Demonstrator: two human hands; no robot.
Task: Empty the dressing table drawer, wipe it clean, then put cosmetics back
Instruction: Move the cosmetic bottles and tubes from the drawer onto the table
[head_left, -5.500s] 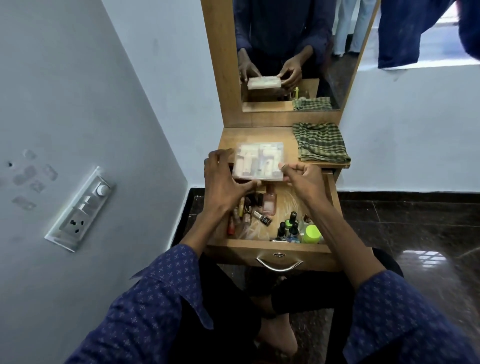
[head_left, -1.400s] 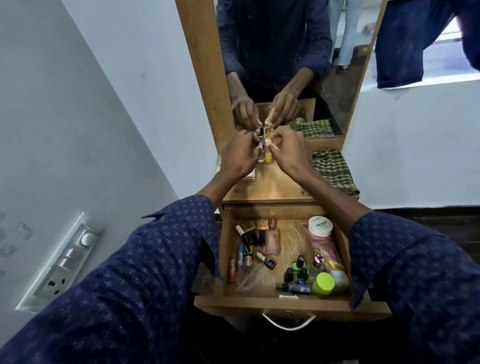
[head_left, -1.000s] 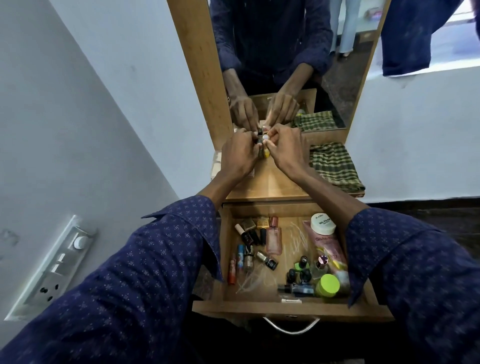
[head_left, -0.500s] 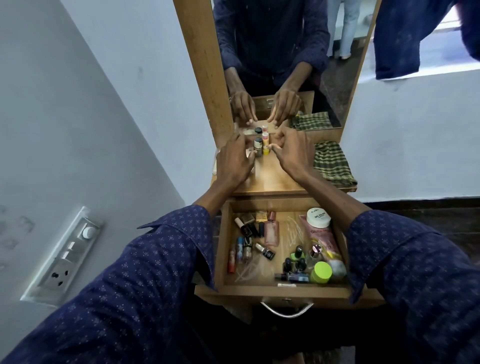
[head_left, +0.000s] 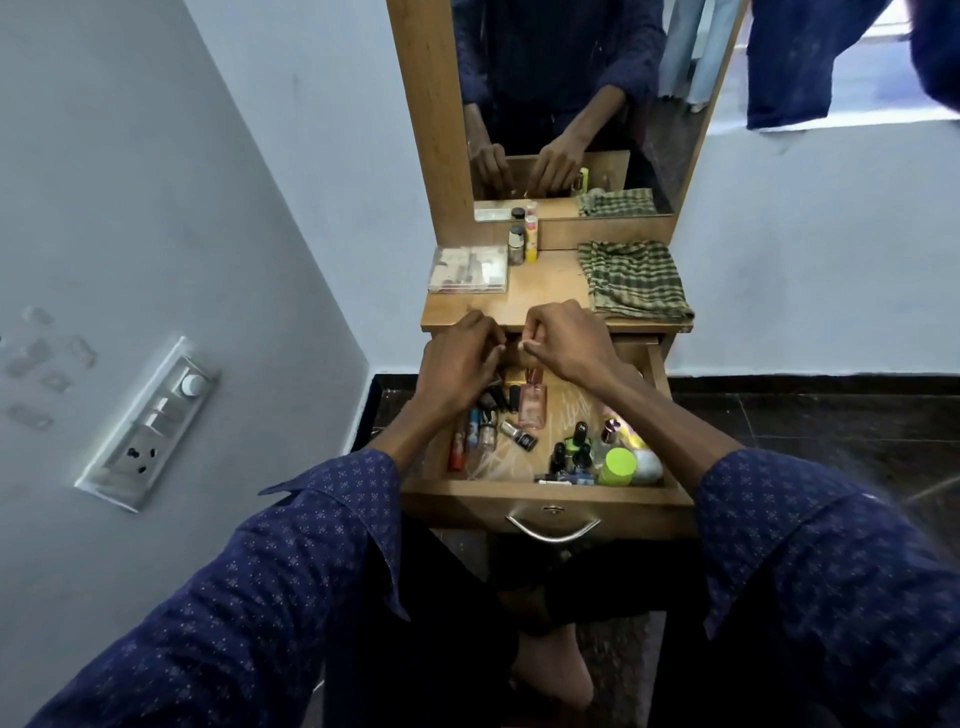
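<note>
Pale walls frame a wooden dressing table (head_left: 550, 291) with a tall mirror (head_left: 571, 104) at 12 o'clock and a switch panel (head_left: 150, 423) at 9 o'clock. I read the tabletop as a staging area for the emptying step: a clear compartmented box (head_left: 467, 268) lies at its 10 o'clock corner, and a few small bottles (head_left: 522, 241) stand upright against the mirror base, just beside the box, presumably parked there so the drawer can be cleared and wiped. A folded green checked cloth (head_left: 636, 280) rests at 2 o'clock on the top, near to hand for the wiping (my judgement, not yet in use).

Below, the open drawer (head_left: 545, 493) holds most of its cosmetics: a pink perfume bottle (head_left: 532, 405) near the back, nail polish bottles (head_left: 576, 441) toward 5 o'clock, a lime-green lidded jar (head_left: 618, 465) against the front wall, and slim tubes (head_left: 470, 436) along the 9 o'clock side.

My left hand (head_left: 460, 364) and right hand (head_left: 569, 343) meet over the drawer's back edge, knuckles up. Left fingers curl down among items at the rear; whether they grip anything I cannot tell. Right fingers are bunched together, thumb to fingertips; what they pinch, if anything, is hidden.

Emptying is at an early stage.
</note>
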